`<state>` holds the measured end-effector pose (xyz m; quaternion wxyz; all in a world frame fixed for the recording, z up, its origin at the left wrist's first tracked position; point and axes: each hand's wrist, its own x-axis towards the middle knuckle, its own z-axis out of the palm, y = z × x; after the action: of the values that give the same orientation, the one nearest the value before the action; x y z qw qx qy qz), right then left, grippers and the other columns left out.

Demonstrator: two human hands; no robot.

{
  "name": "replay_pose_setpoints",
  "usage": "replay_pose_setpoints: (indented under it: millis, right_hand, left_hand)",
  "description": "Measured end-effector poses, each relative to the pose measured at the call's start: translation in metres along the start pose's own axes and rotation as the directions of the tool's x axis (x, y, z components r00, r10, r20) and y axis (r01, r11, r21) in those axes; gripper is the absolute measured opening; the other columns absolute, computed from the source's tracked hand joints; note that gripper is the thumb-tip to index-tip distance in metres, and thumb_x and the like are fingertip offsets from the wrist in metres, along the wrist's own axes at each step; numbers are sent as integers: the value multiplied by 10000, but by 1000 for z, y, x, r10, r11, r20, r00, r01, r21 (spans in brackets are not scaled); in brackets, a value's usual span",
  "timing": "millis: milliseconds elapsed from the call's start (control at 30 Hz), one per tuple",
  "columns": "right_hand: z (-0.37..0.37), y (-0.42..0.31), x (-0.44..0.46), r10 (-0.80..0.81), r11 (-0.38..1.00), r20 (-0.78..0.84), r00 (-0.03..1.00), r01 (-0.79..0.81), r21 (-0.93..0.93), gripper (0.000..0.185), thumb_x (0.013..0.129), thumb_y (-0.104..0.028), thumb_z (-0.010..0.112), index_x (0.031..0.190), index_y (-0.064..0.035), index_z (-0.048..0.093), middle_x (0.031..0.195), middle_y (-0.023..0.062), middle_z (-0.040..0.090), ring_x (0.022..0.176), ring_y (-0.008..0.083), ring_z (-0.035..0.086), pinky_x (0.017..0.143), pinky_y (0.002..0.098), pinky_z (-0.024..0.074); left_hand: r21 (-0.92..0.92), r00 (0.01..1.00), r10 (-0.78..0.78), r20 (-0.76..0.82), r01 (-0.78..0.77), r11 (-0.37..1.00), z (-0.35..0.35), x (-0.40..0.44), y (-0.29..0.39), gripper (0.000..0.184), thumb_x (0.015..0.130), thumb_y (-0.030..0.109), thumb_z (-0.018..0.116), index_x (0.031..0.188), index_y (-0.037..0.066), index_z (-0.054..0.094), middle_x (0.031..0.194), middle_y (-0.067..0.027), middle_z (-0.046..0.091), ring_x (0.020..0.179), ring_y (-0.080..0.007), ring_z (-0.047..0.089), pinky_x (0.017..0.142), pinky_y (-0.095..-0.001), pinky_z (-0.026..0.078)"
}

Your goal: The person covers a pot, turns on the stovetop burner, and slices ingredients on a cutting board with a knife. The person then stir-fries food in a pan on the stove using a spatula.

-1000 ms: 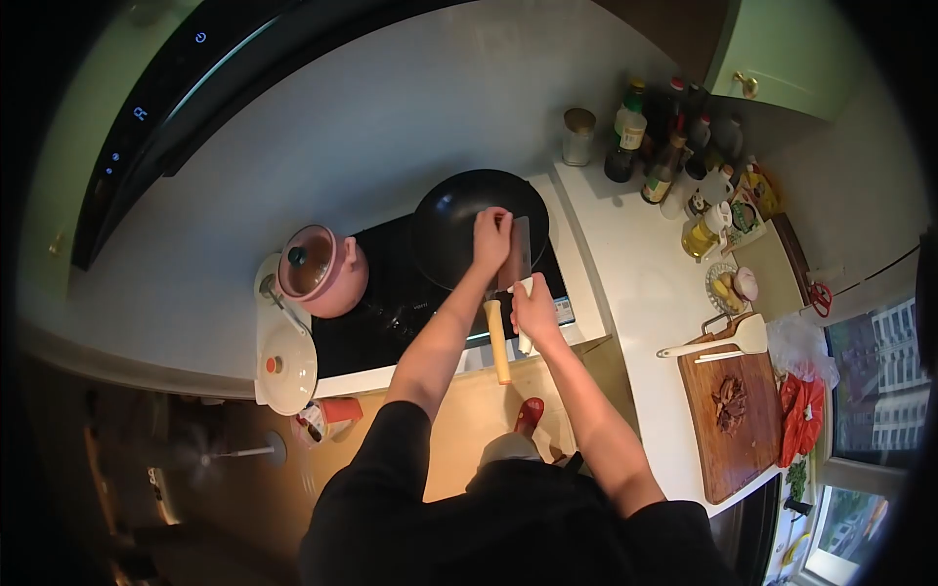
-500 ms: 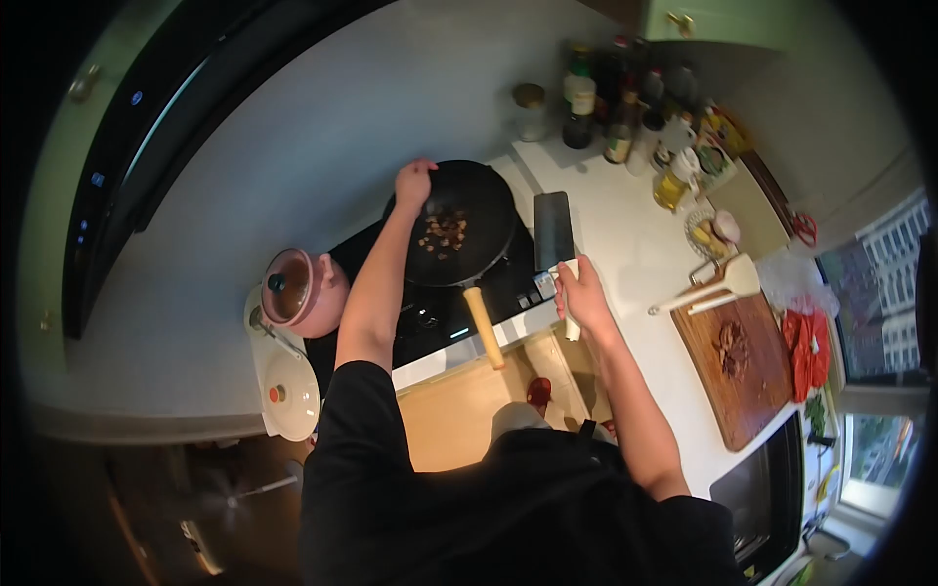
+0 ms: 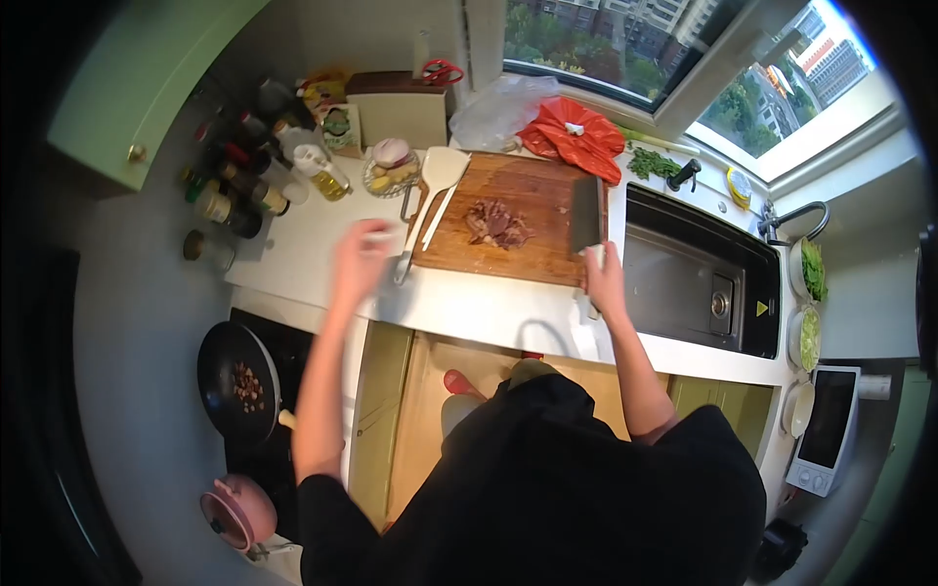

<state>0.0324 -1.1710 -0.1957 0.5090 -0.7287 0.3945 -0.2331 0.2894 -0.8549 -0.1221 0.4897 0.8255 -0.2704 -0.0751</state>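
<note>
In the head view, my right hand is closed round the pale handle of a cleaver. The dark blade is over the right end of the wooden cutting board. Chopped dark-red meat lies in a heap on the board's middle. My left hand is above the white counter, left of the board, its fingers smeared by motion. A cream spatula and another long white utensil lie across the board's left edge, close to that hand.
At lower left a black wok with small browned pieces sits on the stove, beside a pink pot. Bottles crowd the back-left corner. A sink lies right of the board; a red plastic bag is behind it.
My view has swung right from the stove to the cutting board. My left hand has left the wok's rim and come over the counter. The cleaver has moved to the board in my right hand.
</note>
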Motion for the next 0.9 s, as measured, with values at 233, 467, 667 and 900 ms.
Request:
replay_pose_setpoints:
  millis: [233, 467, 667, 900]
  right_hand:
    - [-52, 66, 34, 99, 987, 32, 995, -102, 120, 190, 1000, -198, 560, 963, -15, 524, 702, 15, 545, 634, 100, 503, 575, 271, 413]
    - [-31, 128, 53, -322, 929, -70, 944, 300, -217, 349, 988, -227, 581, 1148, 82, 546, 934, 217, 641, 816, 313, 619, 743, 407, 488]
    - [-34, 105, 82, -76, 983, 329, 941, 16, 184, 228, 1005, -204, 564, 1106, -4, 518, 745, 0, 529, 651, 61, 470, 567, 226, 369]
    - [-25, 86, 91, -164, 870, 175, 971, 226, -439, 484, 903, -375, 671, 1172, 23, 616, 1051, 278, 675, 1011, 389, 663, 846, 427, 500]
  left_hand:
    - [274, 925, 142, 351, -247, 930, 311, 92, 56, 224, 773, 87, 722, 976, 70, 631, 983, -125, 635, 974, -341, 621, 822, -438, 511]
    - [454, 887, -14, 461, -222, 863, 359, 121, 46, 157, 729, 121, 748, 845, 78, 651, 869, -154, 686, 878, -361, 663, 744, -478, 530]
    - [400, 954, 40, 296, -162, 902, 359, 112, 28, 91, 730, 102, 668, 755, 46, 735, 839, -193, 709, 813, -369, 703, 701, -470, 567]
    - [72, 977, 38, -212, -23, 997, 158, 39, 62, 113, 752, 77, 696, 854, 53, 652, 876, -147, 641, 876, -346, 629, 758, -426, 505]
